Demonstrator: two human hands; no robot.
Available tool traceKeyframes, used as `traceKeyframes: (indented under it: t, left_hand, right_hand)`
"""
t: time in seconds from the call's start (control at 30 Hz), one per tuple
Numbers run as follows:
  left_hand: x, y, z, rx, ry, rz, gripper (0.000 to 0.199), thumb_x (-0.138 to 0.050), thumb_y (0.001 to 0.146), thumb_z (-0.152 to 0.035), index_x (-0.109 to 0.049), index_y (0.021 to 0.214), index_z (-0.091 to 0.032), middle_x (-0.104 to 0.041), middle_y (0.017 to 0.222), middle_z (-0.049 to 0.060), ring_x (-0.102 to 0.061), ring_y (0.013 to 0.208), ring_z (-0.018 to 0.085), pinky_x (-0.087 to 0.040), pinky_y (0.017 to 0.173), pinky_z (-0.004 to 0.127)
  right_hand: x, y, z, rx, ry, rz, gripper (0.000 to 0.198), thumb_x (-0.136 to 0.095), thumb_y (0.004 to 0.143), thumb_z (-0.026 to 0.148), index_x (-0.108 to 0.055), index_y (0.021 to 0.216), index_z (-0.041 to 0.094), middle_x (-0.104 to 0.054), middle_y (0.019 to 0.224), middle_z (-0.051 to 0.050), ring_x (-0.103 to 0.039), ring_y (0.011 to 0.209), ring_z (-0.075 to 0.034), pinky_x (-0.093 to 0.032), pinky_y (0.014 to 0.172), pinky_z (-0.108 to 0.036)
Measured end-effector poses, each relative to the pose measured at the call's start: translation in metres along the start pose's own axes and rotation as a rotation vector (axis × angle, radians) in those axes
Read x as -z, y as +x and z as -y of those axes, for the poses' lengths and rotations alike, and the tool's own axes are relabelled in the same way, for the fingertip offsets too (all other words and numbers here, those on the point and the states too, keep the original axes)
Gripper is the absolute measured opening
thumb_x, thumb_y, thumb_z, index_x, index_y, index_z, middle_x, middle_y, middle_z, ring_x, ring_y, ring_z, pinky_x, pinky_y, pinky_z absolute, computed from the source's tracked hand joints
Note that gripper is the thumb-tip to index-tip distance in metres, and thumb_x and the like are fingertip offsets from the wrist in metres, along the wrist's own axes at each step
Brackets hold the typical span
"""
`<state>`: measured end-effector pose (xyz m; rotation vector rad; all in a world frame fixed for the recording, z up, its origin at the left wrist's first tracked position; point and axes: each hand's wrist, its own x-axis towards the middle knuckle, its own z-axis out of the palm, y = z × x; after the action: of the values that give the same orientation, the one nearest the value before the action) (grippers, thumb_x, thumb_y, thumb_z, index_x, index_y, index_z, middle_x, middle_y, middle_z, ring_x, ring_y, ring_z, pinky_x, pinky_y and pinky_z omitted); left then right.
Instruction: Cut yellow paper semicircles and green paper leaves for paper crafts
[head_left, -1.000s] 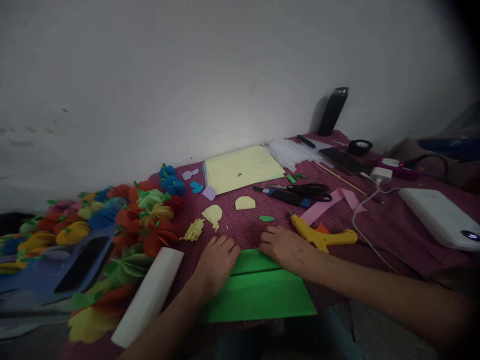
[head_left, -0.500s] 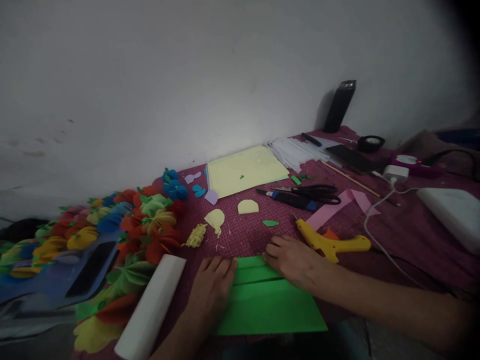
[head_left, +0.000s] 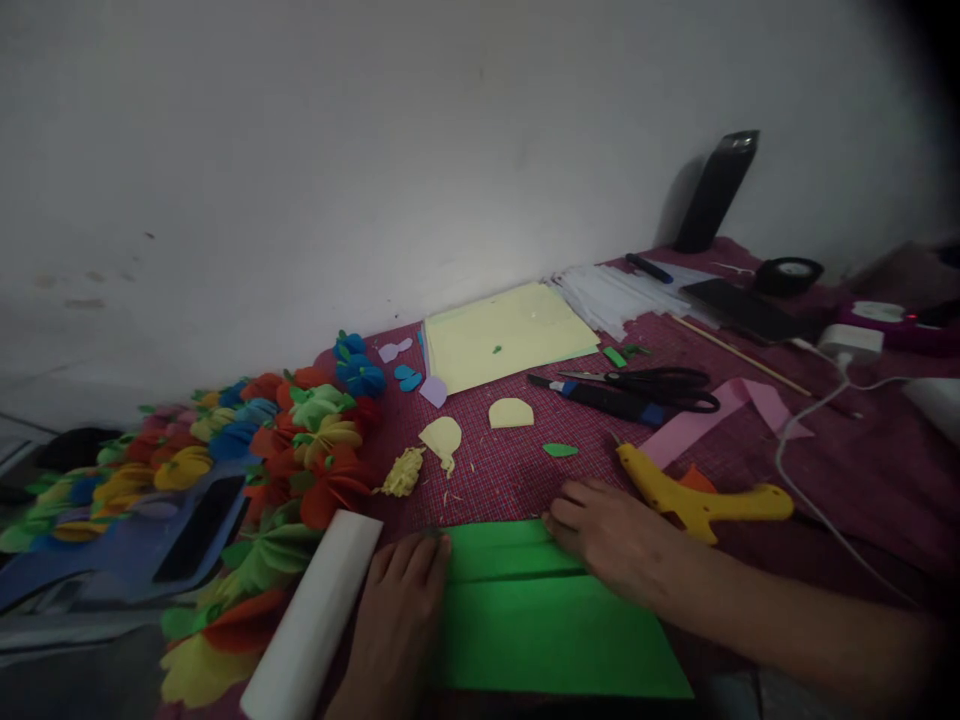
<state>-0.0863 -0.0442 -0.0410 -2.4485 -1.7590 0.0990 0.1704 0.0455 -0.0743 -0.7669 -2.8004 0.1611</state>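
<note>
A bright green sheet of paper point(head_left: 555, 640) lies in front of me, with horizontal crease lines and a folded strip along its far side. My left hand point(head_left: 409, 590) grips the far left end of that strip, fingers curled over the edge. At the strip's other end my right hand point(head_left: 600, 530) pinches the paper, its thumb partly hidden. Just right of this hand lies a yellow glue gun point(head_left: 705, 500). Beyond the sheet is a small green paper leaf point(head_left: 560, 450). A white roll point(head_left: 315, 615) rests beside my left forearm.
Colourful paper flowers point(head_left: 292, 440) crowd the left side. Pale yellow sheets point(head_left: 510, 335) lie by the wall. Black scissors point(head_left: 664, 385) and a utility knife point(head_left: 607, 400) lie near a pink ribbon point(head_left: 697, 425). A black bottle point(head_left: 716, 195), a phone point(head_left: 742, 308) and a white cable point(head_left: 795, 440) occupy the right.
My view has shifted slightly, so most things sit further right. My hands have moved a little further apart along the strip, both still on the green paper.
</note>
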Motion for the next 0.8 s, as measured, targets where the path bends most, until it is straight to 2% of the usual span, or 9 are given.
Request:
traceKeyframes:
  t: [0.07, 0.13, 0.2, 0.23, 0.3, 0.37, 0.5, 0.6, 0.8]
  left_hand:
    - [0.002, 0.001, -0.012, -0.012, -0.010, -0.044, 0.042, -0.039, 0.079, -0.004, -0.055, 0.114, -0.019, -0.059, 0.117, 0.010, -0.050, 0.110, 0.026, -0.041, 0.089, 0.044]
    - [0.004, 0.005, -0.030, -0.094, -0.087, -0.085, 0.048, -0.038, 0.081, -0.007, -0.045, 0.127, -0.017, -0.049, 0.130, 0.012, -0.040, 0.122, 0.027, -0.038, 0.096, 0.044]
    - [0.006, 0.013, -0.048, -0.208, -0.228, -0.026, 0.058, -0.042, 0.083, -0.021, -0.026, 0.138, -0.012, -0.035, 0.140, 0.013, -0.027, 0.130, 0.026, -0.035, 0.101, 0.043]
    - [0.007, 0.017, -0.056, -0.255, -0.296, 0.033, 0.068, -0.046, 0.082, -0.034, -0.018, 0.140, -0.012, -0.027, 0.144, 0.013, -0.022, 0.132, 0.027, -0.033, 0.103, 0.044]
    - [0.006, 0.026, -0.067, -0.250, -0.372, 0.103, 0.080, -0.047, 0.079, -0.051, -0.013, 0.141, -0.012, -0.017, 0.147, 0.012, -0.016, 0.134, 0.027, -0.027, 0.106, 0.045]
    - [0.002, 0.032, -0.072, -0.200, -0.396, 0.147, 0.083, -0.045, 0.079, -0.057, -0.014, 0.141, -0.012, -0.016, 0.147, 0.012, -0.015, 0.134, 0.027, -0.024, 0.108, 0.045]
    - [-0.007, 0.035, -0.070, -0.173, -0.386, 0.152, 0.079, -0.044, 0.080, -0.055, -0.016, 0.141, -0.013, -0.019, 0.147, 0.012, -0.016, 0.134, 0.028, -0.024, 0.107, 0.047]
    - [-0.007, 0.035, -0.070, -0.158, -0.389, 0.159, 0.079, -0.041, 0.081, -0.058, -0.019, 0.140, -0.011, -0.020, 0.146, 0.014, -0.018, 0.133, 0.029, -0.026, 0.107, 0.046]
    - [-0.007, 0.035, -0.073, -0.170, -0.388, 0.138, 0.078, -0.034, 0.082, -0.060, -0.020, 0.140, -0.010, -0.020, 0.145, 0.015, -0.019, 0.132, 0.029, -0.025, 0.106, 0.046]
  right_hand:
    - [0.003, 0.001, 0.000, -0.013, -0.020, 0.002, 0.014, -0.046, 0.088, 0.020, -0.059, 0.084, 0.019, -0.059, 0.080, -0.002, -0.052, 0.071, -0.015, -0.042, 0.065, -0.030]
    - [0.006, 0.002, 0.000, 0.008, -0.050, 0.002, 0.016, -0.046, 0.086, 0.018, -0.061, 0.079, 0.020, -0.059, 0.075, -0.003, -0.051, 0.072, -0.018, -0.039, 0.062, -0.031]
    - [0.009, 0.003, 0.000, 0.034, -0.067, 0.003, 0.020, -0.048, 0.082, 0.013, -0.062, 0.072, 0.022, -0.058, 0.070, -0.004, -0.049, 0.072, -0.021, -0.036, 0.060, -0.033]
    - [0.009, 0.004, 0.001, 0.045, -0.079, 0.006, 0.019, -0.049, 0.080, 0.012, -0.062, 0.070, 0.022, -0.058, 0.069, -0.004, -0.048, 0.072, -0.021, -0.036, 0.060, -0.033]
    - [0.010, 0.004, 0.002, 0.061, -0.117, 0.012, 0.014, -0.054, 0.077, 0.012, -0.062, 0.069, 0.020, -0.058, 0.068, -0.004, -0.048, 0.070, -0.021, -0.035, 0.059, -0.034]
    - [0.010, 0.005, 0.004, 0.070, -0.163, 0.008, 0.009, -0.058, 0.075, 0.013, -0.062, 0.069, 0.019, -0.058, 0.068, -0.004, -0.048, 0.069, -0.020, -0.035, 0.059, -0.034]
    - [0.012, 0.006, 0.004, 0.066, -0.203, -0.002, 0.010, -0.058, 0.078, 0.015, -0.061, 0.070, 0.019, -0.059, 0.070, -0.003, -0.049, 0.070, -0.020, -0.036, 0.063, -0.035]
    - [0.018, 0.002, 0.001, 0.082, -0.207, 0.005, 0.005, -0.058, 0.079, 0.016, -0.062, 0.079, 0.019, -0.060, 0.071, -0.001, -0.049, 0.069, -0.019, -0.036, 0.063, -0.035]
    - [0.027, -0.014, -0.008, 0.122, -0.221, -0.023, 0.013, -0.052, 0.084, 0.017, -0.061, 0.093, 0.017, -0.064, 0.083, -0.004, -0.052, 0.075, -0.020, -0.037, 0.065, -0.034]
